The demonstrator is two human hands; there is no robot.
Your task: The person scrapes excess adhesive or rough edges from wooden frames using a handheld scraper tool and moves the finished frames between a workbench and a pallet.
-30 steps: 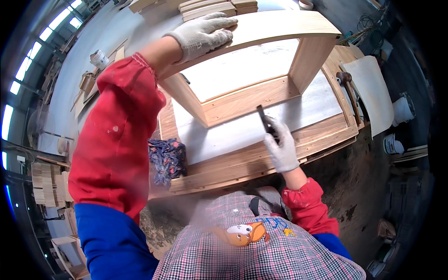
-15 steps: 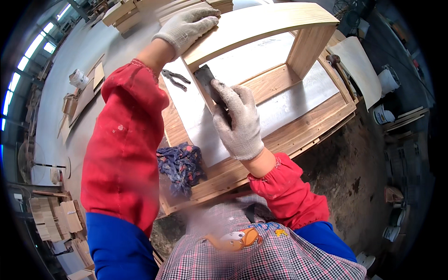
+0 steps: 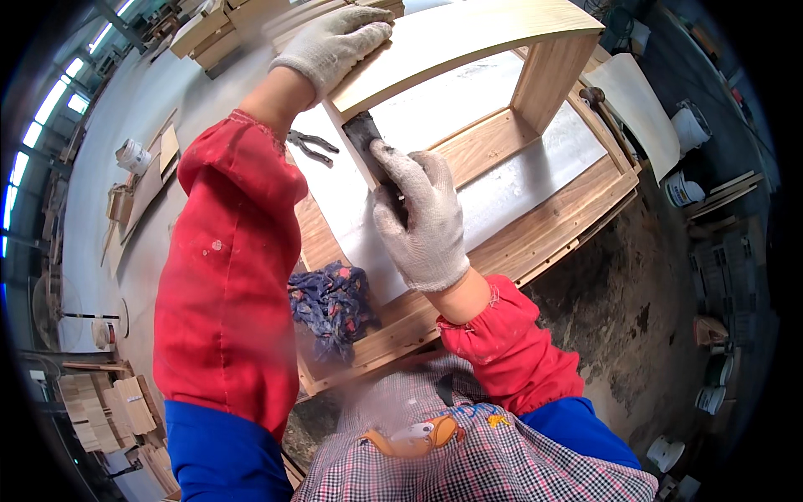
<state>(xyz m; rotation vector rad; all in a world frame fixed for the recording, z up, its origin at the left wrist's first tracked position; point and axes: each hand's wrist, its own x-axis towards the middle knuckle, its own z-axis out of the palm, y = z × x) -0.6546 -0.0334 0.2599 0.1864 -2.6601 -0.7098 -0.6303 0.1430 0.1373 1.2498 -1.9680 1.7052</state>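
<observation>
A pale wooden box frame (image 3: 468, 27) with a curved top panel stands on a low wooden workbench (image 3: 535, 219). My left hand (image 3: 335, 48), in a white knit glove, lies over the panel's upper left end with fingers stretched out. In my gloved right hand (image 3: 425, 219) is a dark, flat, rectangular scraper-like piece (image 3: 361, 132), its upper end against the frame's near left edge. The fingers hide its lower part. Pliers (image 3: 313, 145) with dark handles lie left of the frame. A crumpled dark blue patterned cloth (image 3: 333, 305) rests at the bench's near left corner.
A white sheet (image 3: 393, 276) covers part of the bench. A hammer-like tool with a rounded head (image 3: 592, 95) lies at its right edge. White buckets (image 3: 684, 191) and boards stand on the right; another bucket (image 3: 134, 156) and stacked boards (image 3: 109, 410) are to the left.
The view has shifted slightly. My right hand and the dark piece have moved very little along the frame's edge; my left hand stays on the panel.
</observation>
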